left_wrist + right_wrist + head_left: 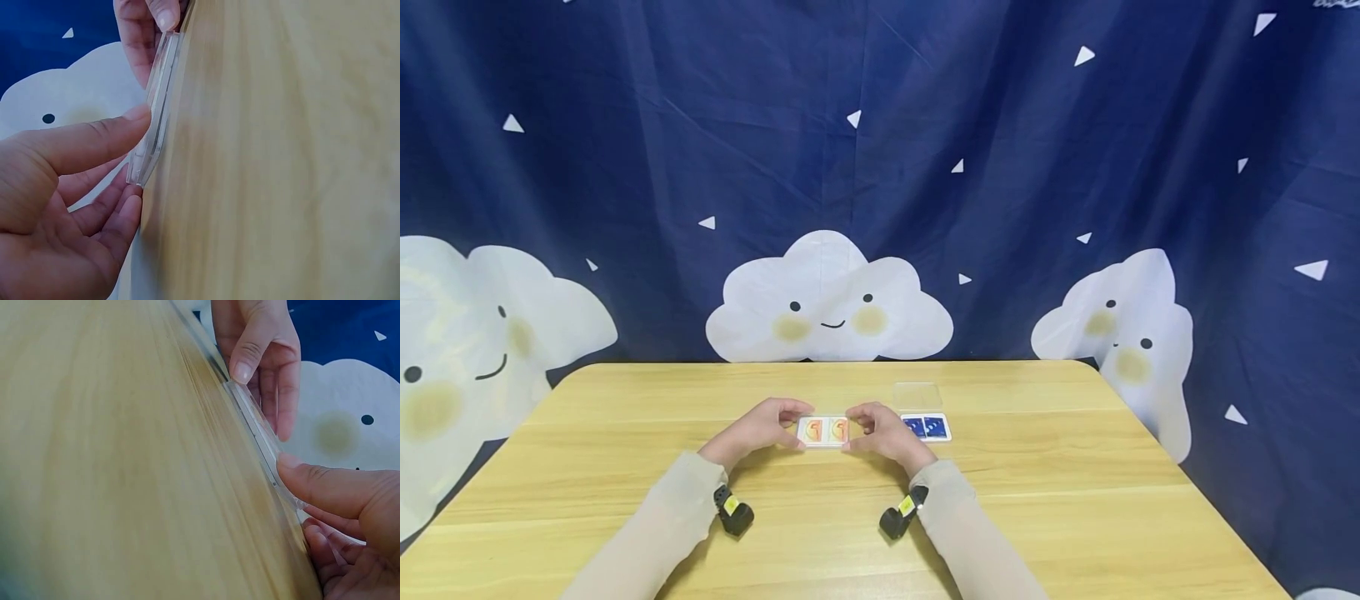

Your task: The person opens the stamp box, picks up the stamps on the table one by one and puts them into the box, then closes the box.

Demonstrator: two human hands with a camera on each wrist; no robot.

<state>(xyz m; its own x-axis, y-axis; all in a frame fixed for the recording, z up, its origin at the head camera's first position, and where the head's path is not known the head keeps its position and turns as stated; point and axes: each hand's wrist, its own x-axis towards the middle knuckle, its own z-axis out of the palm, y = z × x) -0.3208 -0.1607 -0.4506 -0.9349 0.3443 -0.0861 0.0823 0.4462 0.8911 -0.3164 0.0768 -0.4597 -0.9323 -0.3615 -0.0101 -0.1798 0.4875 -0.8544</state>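
A flat clear plastic case (824, 432) with two orange-and-white cards showing on its top lies low over the table, between my hands. My left hand (769, 425) pinches its left end, thumb on the near side and fingers on the far side. At the opposite end, my right hand (883, 433) grips it the same way. Both wrist views catch the case edge-on, its transparent walls (156, 106) close to the tabletop. Just beyond the right hand sits a second case with blue cards (934, 427), its left part hidden by that hand.
A clear, empty-looking plastic lid (916, 395) lies behind the blue-card case. The wooden table (820, 533) reaches back to a dark blue curtain (820, 167) printed with clouds and white triangles.
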